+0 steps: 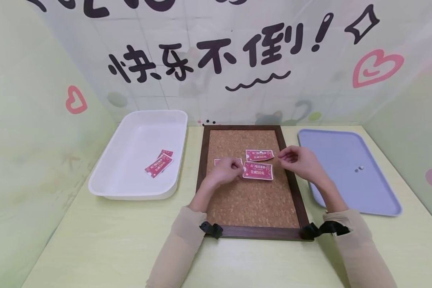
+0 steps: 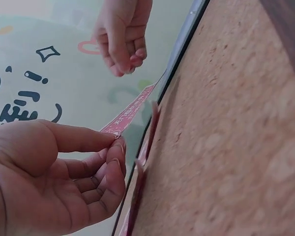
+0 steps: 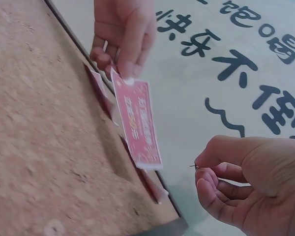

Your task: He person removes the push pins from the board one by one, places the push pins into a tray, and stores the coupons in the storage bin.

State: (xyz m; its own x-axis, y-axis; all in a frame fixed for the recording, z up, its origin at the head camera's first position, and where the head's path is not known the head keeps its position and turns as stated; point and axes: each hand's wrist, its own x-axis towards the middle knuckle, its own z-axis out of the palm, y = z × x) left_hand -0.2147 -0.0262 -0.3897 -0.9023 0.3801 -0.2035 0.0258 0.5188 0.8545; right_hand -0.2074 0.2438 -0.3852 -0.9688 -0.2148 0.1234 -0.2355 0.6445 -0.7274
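While the left hand (image 1: pixel 223 171), thumb against forefinger, pinches one pink coupon (image 1: pixel 258 171) over the cork board (image 1: pixel 252 208), the right hand (image 1: pixel 299 161), between two and three o'clock from it, pinches one pin (image 3: pixel 192 166). Two more coupons (image 1: pixel 262 156) are on the board, at twelve and about ten; two others (image 1: pixel 159 165) lie in the white tray (image 1: pixel 129 140) at nine.

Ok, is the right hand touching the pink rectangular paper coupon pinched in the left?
Apart: the right wrist view shows a gap between the right hand and that coupon.
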